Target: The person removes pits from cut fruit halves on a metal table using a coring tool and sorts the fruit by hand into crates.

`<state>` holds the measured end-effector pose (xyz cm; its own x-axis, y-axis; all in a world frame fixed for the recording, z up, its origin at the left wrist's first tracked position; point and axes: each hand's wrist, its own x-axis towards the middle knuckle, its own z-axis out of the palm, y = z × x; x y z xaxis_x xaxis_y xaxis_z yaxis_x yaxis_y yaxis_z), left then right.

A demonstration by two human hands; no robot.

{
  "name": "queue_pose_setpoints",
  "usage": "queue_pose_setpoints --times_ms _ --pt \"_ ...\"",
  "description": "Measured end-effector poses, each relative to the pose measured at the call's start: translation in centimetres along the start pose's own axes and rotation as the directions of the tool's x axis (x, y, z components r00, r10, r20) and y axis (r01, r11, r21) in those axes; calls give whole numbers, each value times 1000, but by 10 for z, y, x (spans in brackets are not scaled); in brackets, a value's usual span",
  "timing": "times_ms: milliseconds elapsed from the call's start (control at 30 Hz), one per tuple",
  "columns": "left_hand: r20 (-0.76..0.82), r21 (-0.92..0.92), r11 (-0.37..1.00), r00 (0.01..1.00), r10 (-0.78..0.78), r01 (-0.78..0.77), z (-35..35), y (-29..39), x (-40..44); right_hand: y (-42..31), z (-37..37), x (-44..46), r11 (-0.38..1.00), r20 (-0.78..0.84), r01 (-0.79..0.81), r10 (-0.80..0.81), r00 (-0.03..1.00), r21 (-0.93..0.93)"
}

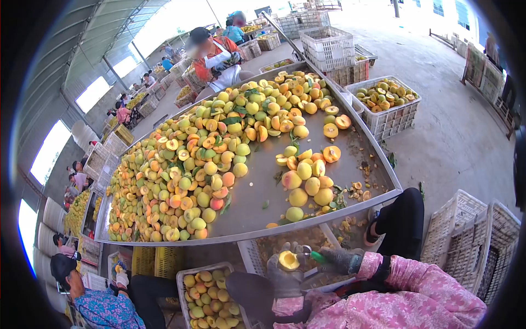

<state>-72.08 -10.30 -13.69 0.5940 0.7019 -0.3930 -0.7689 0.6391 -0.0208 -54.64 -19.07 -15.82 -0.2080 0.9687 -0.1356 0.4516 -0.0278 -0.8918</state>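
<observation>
My left hand [283, 272], in a grey glove, holds a halved yellow peach [289, 260] with its cut side up. Close on its right, my right hand [337, 260], also gloved, is wrapped round the green handle [318, 256] of a small tool. The tool's metal end is beside the peach half. Both hands are over a white crate [252, 257] with peach scraps, just below the near edge of the metal table [249, 205]. A large heap of whole and halved peaches [181, 181] covers the table's left and far parts.
Another crate of peaches [211, 299] stands below left, next to yellow crates [167, 261]. A co-worker in blue [104, 307] sits at the left, another in orange [219, 60] across the table. Crates stand at right [455, 222], and a full one [392, 118] beyond the table.
</observation>
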Motion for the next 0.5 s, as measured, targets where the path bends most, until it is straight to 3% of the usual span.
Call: queue_pose_setpoints --times_ms 33,67,133,167,233,267,333,433,467,500 --pt "1 0 1000 1000 -1 1 11 -6 -4 2 4 4 963 29 68 -79 996 261" --pt "-72 56 997 996 56 -52 22 -14 -8 3 7 1 964 27 68 -78 997 259" --pt "-141 114 989 983 114 -98 29 -24 -10 -46 -5 -7 993 135 -113 117 984 -39" --pt "-115 110 991 989 94 -82 27 -25 -9 -44 -3 -6 993 134 -112 117 984 -41" --pt "-90 108 992 993 78 -68 26 -28 -10 -33 12 -2 978 -11 141 -144 990 -155" --pt "-65 144 986 994 88 -78 27 -29 -12 -11 29 3 977 -9 144 -147 989 -154" --pt "-40 179 979 994 105 -96 27 -29 -13 42 67 16 915 -144 366 -344 928 172" --pt "-47 188 974 989 140 -129 25 -32 -8 46 74 17 925 -171 370 -352 920 89" --pt "17 210 965 988 156 -156 25 -34 -6 49 72 15 923 -165 374 -356 920 92" --pt "79 233 953 980 180 -194 25 -34 -5 52 66 13 945 -55 321 -325 944 -69"
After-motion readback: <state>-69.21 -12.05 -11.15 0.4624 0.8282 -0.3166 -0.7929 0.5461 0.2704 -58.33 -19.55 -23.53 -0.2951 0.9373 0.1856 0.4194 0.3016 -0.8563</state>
